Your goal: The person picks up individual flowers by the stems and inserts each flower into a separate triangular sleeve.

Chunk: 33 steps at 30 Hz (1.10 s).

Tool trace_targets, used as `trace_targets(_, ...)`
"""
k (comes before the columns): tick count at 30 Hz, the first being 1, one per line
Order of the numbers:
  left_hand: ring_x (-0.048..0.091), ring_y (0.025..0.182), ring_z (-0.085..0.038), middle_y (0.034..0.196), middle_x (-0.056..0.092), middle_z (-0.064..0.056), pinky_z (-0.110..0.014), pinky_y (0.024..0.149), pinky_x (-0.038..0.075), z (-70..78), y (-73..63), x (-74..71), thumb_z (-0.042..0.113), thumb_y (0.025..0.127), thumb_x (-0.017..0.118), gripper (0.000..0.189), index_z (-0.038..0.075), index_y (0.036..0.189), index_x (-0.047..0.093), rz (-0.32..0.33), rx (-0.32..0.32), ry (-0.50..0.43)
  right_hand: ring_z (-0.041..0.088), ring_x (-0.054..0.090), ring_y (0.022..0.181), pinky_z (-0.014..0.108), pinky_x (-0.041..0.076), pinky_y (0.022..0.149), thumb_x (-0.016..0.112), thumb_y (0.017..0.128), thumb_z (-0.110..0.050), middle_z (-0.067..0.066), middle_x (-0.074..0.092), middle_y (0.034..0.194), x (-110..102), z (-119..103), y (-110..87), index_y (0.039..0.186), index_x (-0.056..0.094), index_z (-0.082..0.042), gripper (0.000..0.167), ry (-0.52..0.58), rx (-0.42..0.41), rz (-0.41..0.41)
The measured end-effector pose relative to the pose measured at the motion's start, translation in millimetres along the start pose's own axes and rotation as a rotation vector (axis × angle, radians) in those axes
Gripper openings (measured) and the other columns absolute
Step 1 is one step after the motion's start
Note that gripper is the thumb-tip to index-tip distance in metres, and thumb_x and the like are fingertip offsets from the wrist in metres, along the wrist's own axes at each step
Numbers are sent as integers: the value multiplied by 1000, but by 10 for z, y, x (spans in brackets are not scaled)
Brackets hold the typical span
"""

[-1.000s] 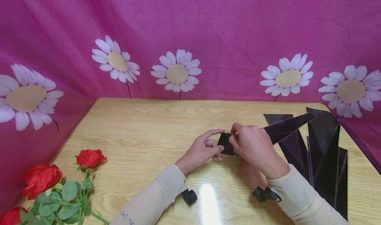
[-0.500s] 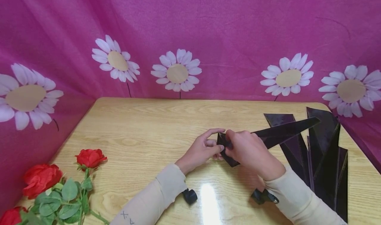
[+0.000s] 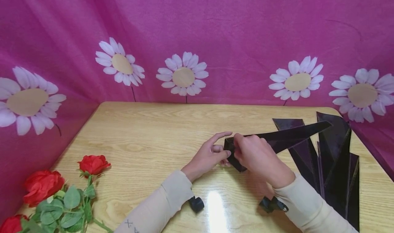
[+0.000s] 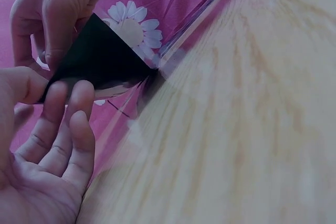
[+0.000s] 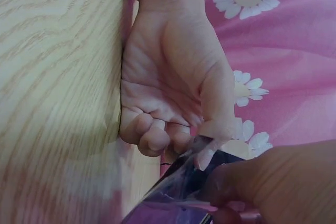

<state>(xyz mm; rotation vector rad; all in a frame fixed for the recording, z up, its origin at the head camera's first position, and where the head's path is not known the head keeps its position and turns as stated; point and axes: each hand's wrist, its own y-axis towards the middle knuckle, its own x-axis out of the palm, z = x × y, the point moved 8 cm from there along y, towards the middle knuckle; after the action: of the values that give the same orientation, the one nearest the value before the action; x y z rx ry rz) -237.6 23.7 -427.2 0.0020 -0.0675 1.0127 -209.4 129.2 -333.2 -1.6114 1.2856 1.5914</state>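
Observation:
A long folded sheet of glossy black wrapping paper (image 3: 286, 137) with thin pale edge lines runs to the right from my hands, tapering to a point. My left hand (image 3: 209, 157) pinches its near end between thumb and fingers, index finger stretched along the top. Close beside it my right hand (image 3: 258, 156) pinches the same end from above. One corner juts down below the right hand. In the left wrist view the black paper (image 4: 100, 56) forms a triangular flap over the left fingertips. The right wrist view shows both thumbs at the paper (image 5: 173, 198).
More folded black wrapping paper (image 3: 333, 168) lies spread on the wooden table (image 3: 138, 133) at the right. Red roses (image 3: 93, 164) with green leaves lie at the lower left. Behind the table hangs a magenta cloth (image 3: 234, 38) printed with white daisies.
My right hand has shifted slightly left and down, turning the paper's end so a corner now points downward. The long tail has swung a little lower. My left hand has stayed in place.

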Motion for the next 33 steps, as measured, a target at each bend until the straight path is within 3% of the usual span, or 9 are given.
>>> trace_targets(10,70,68,-14,85,73,-6,-27,67,57,20,-35,22,4,98,59,54,35,142,57,-33,2,2,11,47,53,25,37,45,75,86,-4,-2,52,62,-11,-74,-16,77,59,-11,20,-24,4,-34)
trace_targets(27,68,72,-14,93,74,-7,-27,69,55,8,-23,18,4,95,64,56,34,142,55,-15,-2,15,15,48,48,31,38,41,77,84,-6,0,58,62,-121,-135,-53,83,62,-9,15,-117,27,58)
trace_targets(33,66,68,-12,86,70,-5,-25,66,52,11,-14,22,2,95,60,57,32,143,52,-9,-2,39,15,43,46,29,32,40,71,83,-2,-2,50,56,-148,-144,-62,93,58,-9,18,-66,10,84)
